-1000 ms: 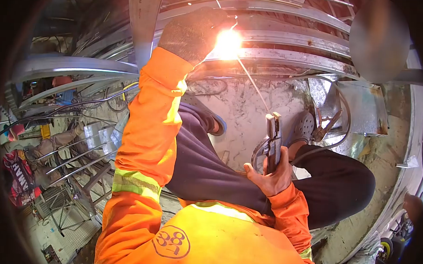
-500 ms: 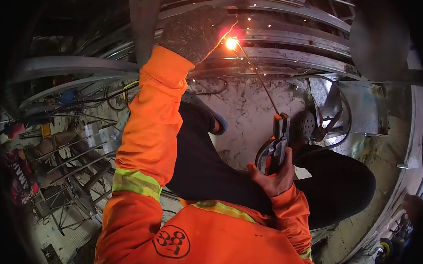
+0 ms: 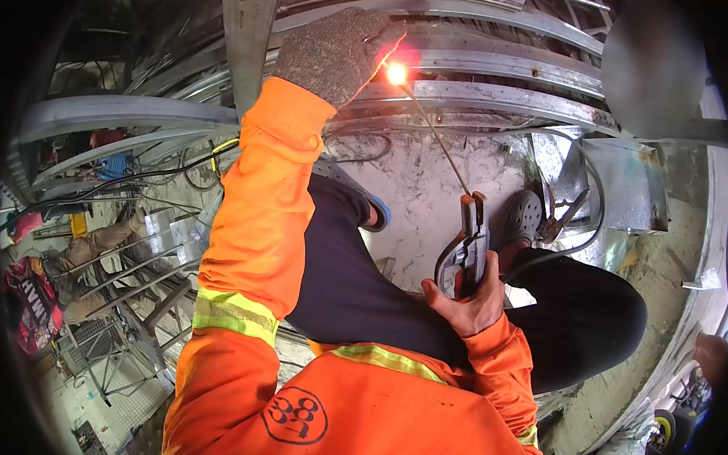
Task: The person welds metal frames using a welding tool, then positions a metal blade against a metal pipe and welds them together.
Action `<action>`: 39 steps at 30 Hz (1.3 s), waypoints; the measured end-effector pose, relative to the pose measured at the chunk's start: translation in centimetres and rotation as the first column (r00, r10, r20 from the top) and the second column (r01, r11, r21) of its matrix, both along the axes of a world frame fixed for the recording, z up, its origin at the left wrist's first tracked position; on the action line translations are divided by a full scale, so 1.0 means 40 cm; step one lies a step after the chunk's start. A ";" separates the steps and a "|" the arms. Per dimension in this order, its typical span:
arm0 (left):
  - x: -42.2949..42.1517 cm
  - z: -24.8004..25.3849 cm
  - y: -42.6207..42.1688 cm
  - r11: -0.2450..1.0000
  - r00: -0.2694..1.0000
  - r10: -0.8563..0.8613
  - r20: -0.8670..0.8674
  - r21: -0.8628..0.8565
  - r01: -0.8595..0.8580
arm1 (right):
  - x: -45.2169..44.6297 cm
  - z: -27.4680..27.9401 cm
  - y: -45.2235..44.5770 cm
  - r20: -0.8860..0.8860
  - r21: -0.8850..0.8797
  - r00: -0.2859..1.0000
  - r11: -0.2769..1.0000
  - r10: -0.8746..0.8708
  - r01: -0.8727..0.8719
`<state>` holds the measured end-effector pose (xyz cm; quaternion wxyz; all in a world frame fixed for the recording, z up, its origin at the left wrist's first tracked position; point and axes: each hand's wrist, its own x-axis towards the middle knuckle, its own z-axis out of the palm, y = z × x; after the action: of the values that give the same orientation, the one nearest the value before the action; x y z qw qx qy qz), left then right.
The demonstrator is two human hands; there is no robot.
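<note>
At four o'clock, the right hand's grip (image 3: 477, 305) holds an electrode holder (image 3: 475, 235); its rod (image 3: 437, 139) points toward eleven o'clock, tip glowing near the gloved left hand (image 3: 334, 54).

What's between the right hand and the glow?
Head view: the holder, gripped in the right hand, then the thin rod running from its tip to the glow.
</note>
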<state>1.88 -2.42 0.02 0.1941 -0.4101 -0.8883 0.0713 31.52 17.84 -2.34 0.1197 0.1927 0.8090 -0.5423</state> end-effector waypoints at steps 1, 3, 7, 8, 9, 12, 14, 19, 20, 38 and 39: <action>-0.002 -0.004 -0.002 1.000 1.000 -0.012 -0.018 -0.002 0.012 | 0.001 -0.002 -0.001 0.000 -0.001 1.000 1.000 -0.002 0.002; -0.003 -0.004 -0.004 1.000 0.999 -0.024 -0.036 -0.004 0.023 | 0.000 -0.003 -0.002 -0.001 -0.001 1.000 1.000 -0.005 0.005; -0.001 -0.004 -0.005 0.999 0.999 -0.041 -0.019 0.020 0.041 | -0.002 -0.004 -0.003 0.008 -0.018 1.000 1.000 -0.003 0.003; 0.002 0.001 -0.002 0.999 0.999 -0.035 -0.013 0.022 0.035 | -0.003 -0.004 -0.003 0.016 -0.020 1.000 1.000 0.000 0.001; 0.006 0.007 0.001 0.999 0.999 -0.035 -0.016 0.022 0.035 | -0.005 -0.003 -0.004 0.014 -0.020 1.000 1.000 0.000 0.001; 0.007 0.013 0.006 0.997 0.999 -0.031 0.038 0.076 0.028 | -0.006 0.000 -0.003 0.014 -0.019 1.000 0.999 0.026 -0.026; -0.001 0.007 0.005 0.986 0.996 -0.083 0.032 0.149 0.077 | 0.000 -0.015 -0.005 -0.062 0.004 0.997 0.999 0.050 -0.050; 0.006 0.025 0.017 0.977 0.974 0.019 0.224 0.203 -0.066 | -0.001 -0.007 -0.004 -0.031 0.006 0.999 0.999 0.042 -0.041; 0.004 0.026 0.015 0.992 0.988 0.010 0.154 0.125 -0.029 | -0.001 -0.007 -0.003 -0.022 0.018 0.998 0.998 0.064 -0.063; -0.031 -0.074 -0.163 0.901 0.942 0.201 0.267 0.327 -0.285 | 0.024 -0.054 0.060 -0.259 -0.370 0.743 0.774 -0.617 0.514; -0.031 -0.059 -0.155 0.786 0.839 0.165 0.518 0.445 -0.430 | 0.022 -0.047 0.060 -0.265 -0.371 0.732 0.767 -0.627 0.523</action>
<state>0.64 -8.60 -2.34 0.0760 -0.1929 -0.9455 -0.2509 32.41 20.25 -4.24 -0.1868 0.3105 0.6329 -0.6842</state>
